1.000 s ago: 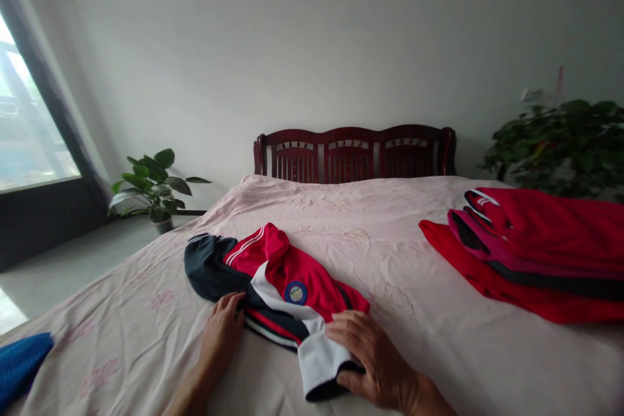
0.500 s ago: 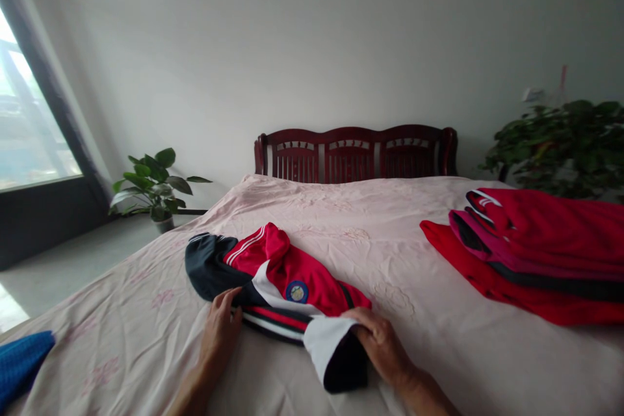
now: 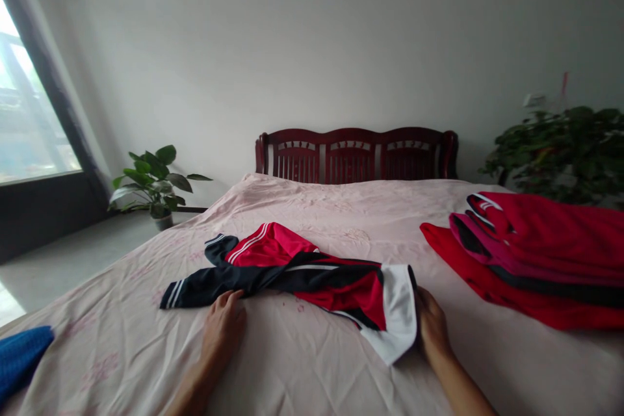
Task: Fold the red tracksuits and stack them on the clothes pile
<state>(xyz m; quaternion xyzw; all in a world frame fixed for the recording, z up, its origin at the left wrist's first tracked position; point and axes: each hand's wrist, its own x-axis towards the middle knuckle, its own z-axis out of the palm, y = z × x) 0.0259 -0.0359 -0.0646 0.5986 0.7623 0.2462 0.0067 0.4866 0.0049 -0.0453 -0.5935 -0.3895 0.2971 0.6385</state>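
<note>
A red, navy and white sports jacket point(image 3: 341, 289) lies partly folded on the bed. Its navy sleeve point(image 3: 205, 286), with white cuff stripes, stretches to the left. My left hand point(image 3: 225, 322) is at the near edge of that sleeve, fingers bent and fingertips on the cloth. At the jacket's right end, my right hand point(image 3: 433, 322) grips the white band, which stands up off the bed. The cloth hides most of the right fingers. The round badge is covered.
A stack of folded red and dark clothes point(image 3: 546, 260) sits on the right of the bedspread point(image 3: 312, 201). Blue cloth point(image 3: 24, 357) lies at the left edge. Beyond are a dark wooden headboard point(image 3: 351, 156) and potted plants point(image 3: 158, 185) on both sides.
My right hand has moved right with the jacket's white end. The cloth has turned over, hiding the badge, and the navy sleeve now lies straight to the left. My left hand barely moved.
</note>
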